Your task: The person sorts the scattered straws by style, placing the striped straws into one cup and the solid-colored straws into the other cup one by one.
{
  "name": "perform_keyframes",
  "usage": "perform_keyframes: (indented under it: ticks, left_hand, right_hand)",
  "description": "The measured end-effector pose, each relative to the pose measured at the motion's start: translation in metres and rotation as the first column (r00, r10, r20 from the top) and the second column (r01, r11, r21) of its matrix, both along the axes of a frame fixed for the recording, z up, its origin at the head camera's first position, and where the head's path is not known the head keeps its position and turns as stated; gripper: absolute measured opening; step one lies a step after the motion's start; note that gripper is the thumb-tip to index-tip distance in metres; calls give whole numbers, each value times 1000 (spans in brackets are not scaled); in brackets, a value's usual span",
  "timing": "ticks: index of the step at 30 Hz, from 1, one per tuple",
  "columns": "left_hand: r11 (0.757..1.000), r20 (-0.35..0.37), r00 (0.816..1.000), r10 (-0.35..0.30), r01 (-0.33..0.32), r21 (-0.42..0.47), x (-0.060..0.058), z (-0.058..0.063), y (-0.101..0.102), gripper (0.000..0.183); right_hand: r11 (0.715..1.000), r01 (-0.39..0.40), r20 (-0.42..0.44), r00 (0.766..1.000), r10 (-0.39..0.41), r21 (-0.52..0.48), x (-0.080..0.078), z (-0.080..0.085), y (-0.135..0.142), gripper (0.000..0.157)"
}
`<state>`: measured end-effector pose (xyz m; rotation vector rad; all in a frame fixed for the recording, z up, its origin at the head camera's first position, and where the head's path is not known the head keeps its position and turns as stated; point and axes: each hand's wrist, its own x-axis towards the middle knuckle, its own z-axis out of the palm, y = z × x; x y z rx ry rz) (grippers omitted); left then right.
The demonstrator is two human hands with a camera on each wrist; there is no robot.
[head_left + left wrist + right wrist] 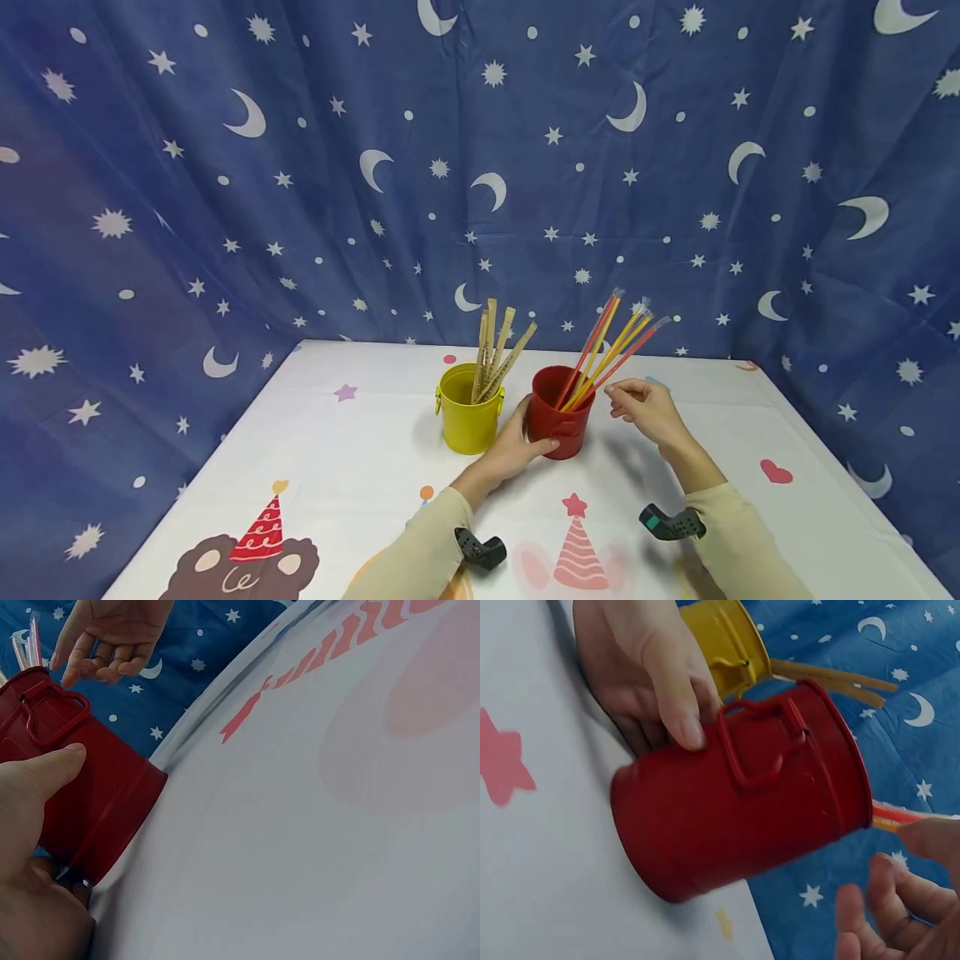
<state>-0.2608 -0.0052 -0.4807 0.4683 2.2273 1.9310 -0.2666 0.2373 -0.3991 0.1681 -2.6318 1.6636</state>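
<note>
A red bucket (558,433) stands upright on the table, holding several red and yellow straws (617,343) in clear wrappers that lean right. My left hand (513,446) grips its lower left side, thumb across the front below the handle (56,712). To the right of the rim is my right hand (645,408), its fingers loosely bent. The fingertips come right up beside the straws; in the right wrist view the thumb overlaps their lower part, apart from the other fingers. Just left of the red bucket, a yellow bucket (467,427) contains several slim sticks in tan printed paper wrappers (495,354).
A white tablecloth (360,450) with party prints, among them a bear in a striped hat (258,533), covers the table. Behind and at both sides hangs a blue curtain (405,275) with moons and stars. A black wrist camera (480,548) sits on each sleeve.
</note>
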Motion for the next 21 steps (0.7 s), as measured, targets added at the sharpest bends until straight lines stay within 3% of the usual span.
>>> perform_keyframes:
  ticks: [4,8,14,21]
  left_hand:
    - [999,-30,1000,8,-9,-42,-4,4,0,90]
    - [991,-17,1000,23,-25,-129,-1,8,-4,90]
    - [972,-10,1000,3,-5,-236,20,13,-14,84]
    - [959,-55,997,-52,34,-281,49,26,-28,76]
  right_hand:
    - [997,-31,-13,999,32,65,-7,4,6,42]
    - [996,-34,-11,999,35,81,-11,8,11,45]
    - [994,-29,23,999,27,105,-8,6,14,45]
    - [982,-32,-23,999,37,187,4,12,21,48]
